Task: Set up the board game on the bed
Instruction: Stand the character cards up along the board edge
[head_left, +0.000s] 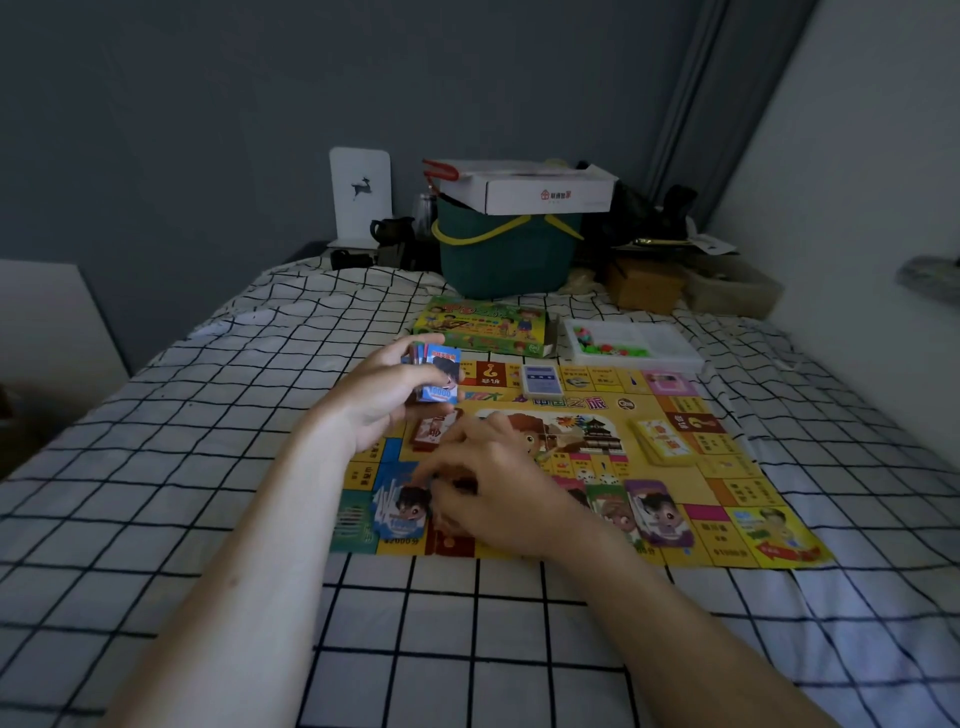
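A yellow game board (613, 410) lies flat on the checked bedsheet (467, 623). My left hand (384, 395) is raised above the board's left side and grips a stack of play-money cards (439, 376), a blue one in front. My right hand (493, 499) rests low on the board's near edge with its fingers curled over a pile; what they hold is hidden. Beside it lie a blue money pile (400, 512), a green one (610, 506) and a purple one (660, 512). Two white dice (596, 475) sit on the board. A red card deck (434, 434) lies under my left hand.
The game's box (483, 325) and a white tray of small coloured pieces (631, 343) lie beyond the board. A yellow card deck (662, 441) and a blue-white deck (540, 382) rest on the board. A green bin (506, 254) with a cardboard box stands at the bed's far end.
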